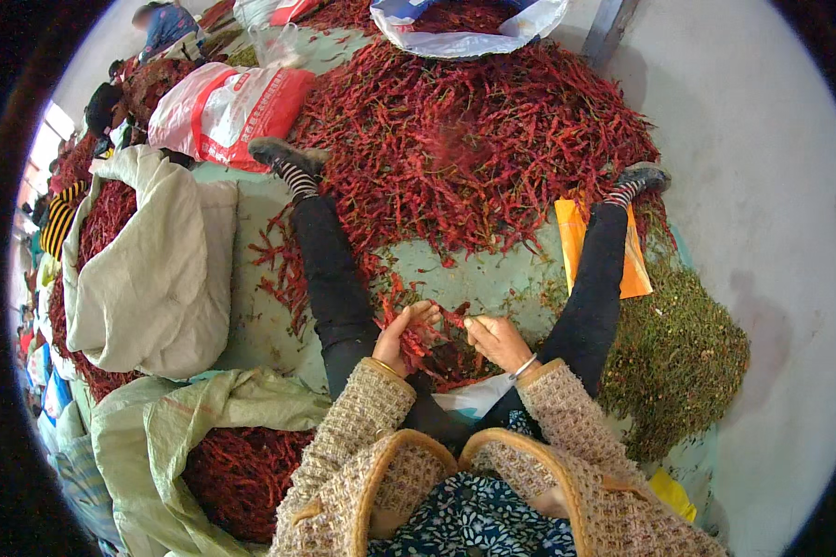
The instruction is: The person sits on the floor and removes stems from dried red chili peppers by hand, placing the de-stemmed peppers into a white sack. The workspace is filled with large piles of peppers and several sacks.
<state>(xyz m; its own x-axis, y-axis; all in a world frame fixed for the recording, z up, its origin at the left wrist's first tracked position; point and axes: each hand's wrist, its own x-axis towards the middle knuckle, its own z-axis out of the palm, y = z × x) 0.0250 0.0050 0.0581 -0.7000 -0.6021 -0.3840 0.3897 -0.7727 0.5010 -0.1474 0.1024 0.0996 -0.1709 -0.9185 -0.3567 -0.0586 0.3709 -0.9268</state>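
Note:
Between my outstretched legs, my left hand [394, 340] holds a loose bunch of dried red chili peppers [418, 342], some sticking up past the fingers. My right hand [496, 340] is close beside it, thumb and fingers pinched on the end of a red chili [451, 317] that reaches toward the left hand. Whether the left fingertips also touch that chili I cannot tell. Under the hands, more red chilies [465, 362] lie in my lap above a white sheet or bag [484, 395]. A large heap of red chilies with stems [474, 139] spreads beyond my feet.
A green-brown heap of stems [676, 355] lies right, near an orange packet [638, 268] under my leg. Left are an open whitish woven sack [160, 278], a pale green sack of chilies [122, 445] and a red-and-white bag [230, 115]. A person [167, 31] sits far off.

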